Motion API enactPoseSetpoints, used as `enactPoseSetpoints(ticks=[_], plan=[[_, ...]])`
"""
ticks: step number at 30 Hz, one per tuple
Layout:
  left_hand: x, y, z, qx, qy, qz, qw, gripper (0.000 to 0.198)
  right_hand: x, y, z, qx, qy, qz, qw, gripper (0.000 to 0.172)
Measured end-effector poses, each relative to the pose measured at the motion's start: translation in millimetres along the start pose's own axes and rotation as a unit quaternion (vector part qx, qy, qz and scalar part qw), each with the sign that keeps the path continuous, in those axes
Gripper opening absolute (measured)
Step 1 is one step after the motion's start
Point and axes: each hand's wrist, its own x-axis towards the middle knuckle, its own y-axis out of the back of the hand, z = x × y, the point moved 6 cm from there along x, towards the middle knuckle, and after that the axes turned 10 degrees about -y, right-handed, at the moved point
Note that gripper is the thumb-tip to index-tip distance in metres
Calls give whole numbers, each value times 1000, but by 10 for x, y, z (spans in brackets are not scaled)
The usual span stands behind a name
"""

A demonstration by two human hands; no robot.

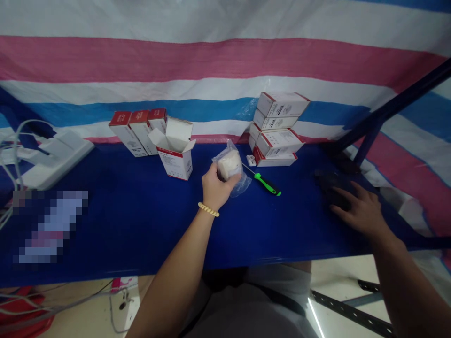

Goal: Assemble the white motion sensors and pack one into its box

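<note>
My left hand [219, 185] is closed around a white rounded item in a clear plastic bag [230, 164], held above the middle of the blue table. Just right of it lies a screwdriver [267, 184] with a green and black handle, its shaft pointing toward the bag. To the left stands a white and red carton [176, 162] with its top flaps raised. Over at the table's right side, my right hand [361, 209] has its fingers stretched out, over or touching a dark object [331, 185] whose kind I cannot make out.
Several closed cartons are stacked [280, 136] at the back, with a small white piece [251, 160] beside them. More cartons [136, 134] stand at the back left. A white power strip [56, 159] with cables lies far left. A blue metal frame [387, 105] rises on the right.
</note>
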Motion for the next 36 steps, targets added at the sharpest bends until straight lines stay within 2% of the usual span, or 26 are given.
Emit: enactPoseSetpoints(ticks=[3,5,7,9,12,16,19,22,27,29,33,36], plan=[[2,4,-9,4,-3,1,1000,40,35,29,70,4,-61,5,998,72],[3,8,-12,8,-2,1,1000,41,54,1,129,2,-98,-14,995,73],[5,14,-10,11,-2,3,1000,40,59,-31,166,5,-108,-27,994,72],[9,16,-7,8,-2,4,1000,40,42,2,163,28,-83,14,996,74],[12,12,-10,4,-3,3,1000,41,-52,121,84,73,7,114,991,68],[11,5,-22,4,-8,-2,1000,42,-183,170,-36,91,86,142,982,50],[9,6,-26,4,-7,-3,1000,42,-222,193,-42,103,68,163,979,50],[7,9,-29,8,-1,-3,1000,42,-227,201,57,100,-12,191,976,56],[9,10,-33,0,-1,-2,1000,42,-233,137,146,127,-72,138,980,62],[10,13,-33,3,1,-3,1000,42,-242,124,165,137,-105,112,979,73],[9,24,-27,15,10,-7,1000,43,-249,10,164,82,-176,-9,981,101],[9,25,-16,8,10,-8,1000,43,-251,-1,126,60,-174,-23,983,108]])
